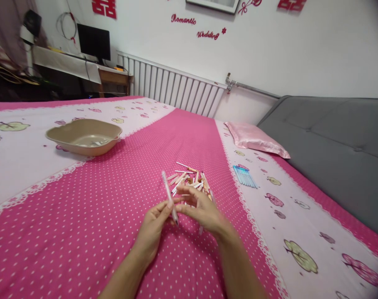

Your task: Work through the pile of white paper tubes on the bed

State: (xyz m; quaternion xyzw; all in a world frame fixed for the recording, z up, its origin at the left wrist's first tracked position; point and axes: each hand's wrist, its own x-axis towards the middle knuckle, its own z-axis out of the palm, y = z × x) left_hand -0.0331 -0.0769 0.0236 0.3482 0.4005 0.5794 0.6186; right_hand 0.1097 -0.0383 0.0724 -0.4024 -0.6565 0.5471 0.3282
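Note:
My left hand pinches a clear pen near its lower end, and the pen points up and away from me. My right hand meets it at the same spot, fingers curled and touching the pen's lower part. Just beyond both hands lies a pile of pens and pen parts, white, pink and orange, on the pink dotted bedspread. Part of the pile is hidden behind my right hand.
A tan plastic basin sits at the far left on the bed. A bundle of light blue pen parts lies to the right of the pile. A pink pillow, a grey sofa and a white radiator lie beyond.

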